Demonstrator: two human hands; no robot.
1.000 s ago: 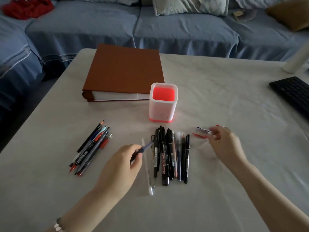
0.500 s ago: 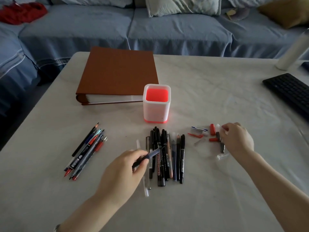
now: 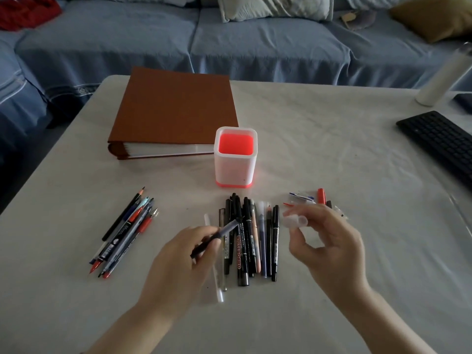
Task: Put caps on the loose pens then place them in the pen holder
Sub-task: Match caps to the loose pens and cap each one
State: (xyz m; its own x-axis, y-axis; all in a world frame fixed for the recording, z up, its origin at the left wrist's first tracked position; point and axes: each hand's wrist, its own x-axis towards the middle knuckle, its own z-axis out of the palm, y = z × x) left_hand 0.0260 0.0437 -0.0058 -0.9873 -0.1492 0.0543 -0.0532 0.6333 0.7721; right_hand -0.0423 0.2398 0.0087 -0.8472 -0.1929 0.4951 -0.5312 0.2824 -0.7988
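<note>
A slim pen (image 3: 217,236) is pinched by the left hand (image 3: 178,261), a clear, perhaps plastic cap (image 3: 296,221) by the right hand (image 3: 329,249). At 12 o'clock the square pen holder (image 3: 235,162) is set on wrinkled cloth (image 3: 332,139); blue sofa (image 3: 255,47) behind.

Table (image 3: 332,149) covered with pale, wrinkled cloth; brown binder (image 3: 176,108) lies flat, far left of centre; white pen holder (image 3: 235,164), red inside, upright at centre, just beside the binder's near right corner; bundle of loose pens (image 3: 125,233) near left; row of pens (image 3: 255,241) side by side near centre; scattered caps (image 3: 306,199) just right of the row; black keyboard (image 3: 439,141) at right edge; white cylinder (image 3: 444,75) far right.
</note>
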